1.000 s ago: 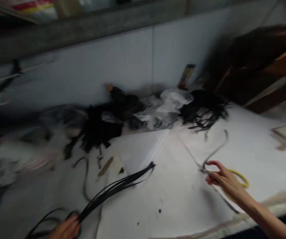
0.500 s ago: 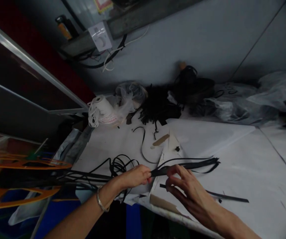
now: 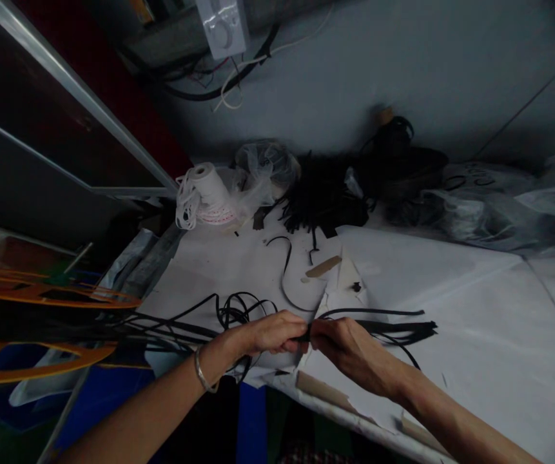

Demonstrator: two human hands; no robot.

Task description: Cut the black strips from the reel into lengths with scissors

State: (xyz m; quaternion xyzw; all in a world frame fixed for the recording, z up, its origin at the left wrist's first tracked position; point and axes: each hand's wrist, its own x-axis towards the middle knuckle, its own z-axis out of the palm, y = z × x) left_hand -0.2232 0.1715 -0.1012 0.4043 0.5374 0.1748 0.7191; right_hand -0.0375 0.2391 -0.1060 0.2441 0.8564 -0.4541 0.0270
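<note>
A bundle of thin black straps (image 3: 398, 328) lies across the white paper-covered table (image 3: 475, 335), its free ends pointing right. My left hand (image 3: 270, 332) is closed around the bundle near the table's front edge. My right hand (image 3: 347, 348) is closed on the same bundle, fingertips touching the left hand. The straps trail left from my hands into loose loops (image 3: 233, 309) and off the table edge.
Against the wall lie a white spool of tape (image 3: 204, 196), a heap of black strap pieces (image 3: 320, 200) and clear plastic bags (image 3: 490, 206). A single curved strap (image 3: 284, 270) and a small card strip (image 3: 323, 266) rest mid-table. Orange frames (image 3: 40, 303) stand at the left.
The view has swung left from the table's right part. My right hand left a strap lying on the table and closed onto the bundle beside my left hand.
</note>
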